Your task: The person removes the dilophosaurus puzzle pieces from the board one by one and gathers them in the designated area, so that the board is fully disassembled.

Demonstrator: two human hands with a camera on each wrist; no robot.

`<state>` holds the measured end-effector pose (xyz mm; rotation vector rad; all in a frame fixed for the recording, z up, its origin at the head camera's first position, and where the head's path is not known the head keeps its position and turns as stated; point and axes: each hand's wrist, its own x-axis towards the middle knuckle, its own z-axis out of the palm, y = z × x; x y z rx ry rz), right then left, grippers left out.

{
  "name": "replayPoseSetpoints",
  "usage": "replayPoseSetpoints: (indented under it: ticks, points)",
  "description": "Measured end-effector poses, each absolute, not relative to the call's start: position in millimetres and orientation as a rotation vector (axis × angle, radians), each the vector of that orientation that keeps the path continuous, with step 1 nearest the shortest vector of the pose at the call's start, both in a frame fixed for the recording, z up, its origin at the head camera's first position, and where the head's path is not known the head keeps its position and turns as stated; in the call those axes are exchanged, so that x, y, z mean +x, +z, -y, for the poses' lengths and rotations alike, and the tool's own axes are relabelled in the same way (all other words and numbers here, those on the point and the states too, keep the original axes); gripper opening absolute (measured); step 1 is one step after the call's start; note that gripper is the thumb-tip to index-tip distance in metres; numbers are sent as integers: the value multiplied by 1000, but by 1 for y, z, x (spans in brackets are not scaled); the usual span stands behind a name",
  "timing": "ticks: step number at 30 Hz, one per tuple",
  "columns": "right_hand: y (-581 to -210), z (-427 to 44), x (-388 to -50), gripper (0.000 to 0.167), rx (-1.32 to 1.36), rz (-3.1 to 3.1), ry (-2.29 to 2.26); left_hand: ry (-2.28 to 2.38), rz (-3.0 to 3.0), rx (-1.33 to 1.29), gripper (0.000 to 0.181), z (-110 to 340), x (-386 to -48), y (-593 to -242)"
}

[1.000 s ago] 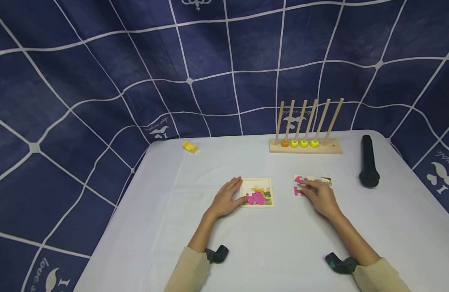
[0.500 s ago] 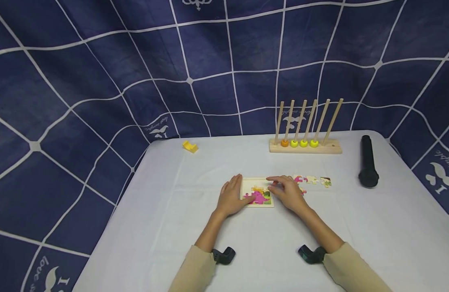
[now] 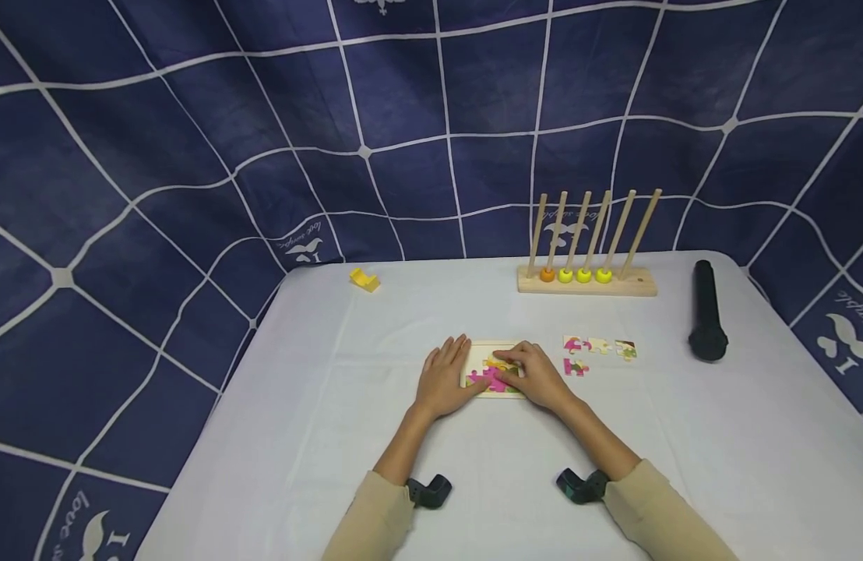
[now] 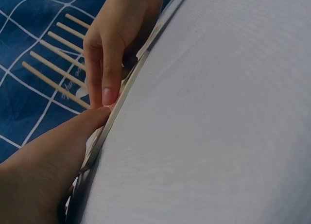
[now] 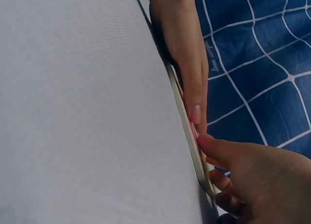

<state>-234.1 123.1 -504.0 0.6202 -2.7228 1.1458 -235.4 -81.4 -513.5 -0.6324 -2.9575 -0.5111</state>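
A small square wooden puzzle tray (image 3: pixel 491 343) lies on the table, partly filled with pieces showing a pink dinosaur (image 3: pixel 497 379) and some yellow. My left hand (image 3: pixel 442 380) rests along the tray's left side, fingers extended and thumb over the dinosaur. At the tray's right side my right hand (image 3: pixel 540 379) has its thumb and index finger curled around a puzzle piece, mostly hidden under them. In the right wrist view, my right thumb (image 5: pixel 216 144) touches the tray's inside near the left hand's fingertips (image 5: pixel 195 113). To the right lie several loose jigsaw pieces (image 3: pixel 600 345).
A wooden peg stand (image 3: pixel 587 284) with orange and yellow beads stands at the back right. Near the right edge lies a black microphone-shaped object (image 3: pixel 708 312). A yellow block (image 3: pixel 364 280) sits at the back left. Behind the table hangs a blue grid-patterned curtain (image 3: pixel 403 93).
My right hand has moved left from the loose pieces to the tray, and its fingers are now down on the puzzle. The left hand has shifted slightly right, its thumb further over the dinosaur.
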Motion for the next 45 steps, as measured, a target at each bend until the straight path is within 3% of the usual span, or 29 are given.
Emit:
replayPoseSetpoints:
  ticks: [45]
  points:
    - [-506, -120, -238, 42, 677, 2620, 1278, -499, 2957, -645, 86, 82, -234, -510]
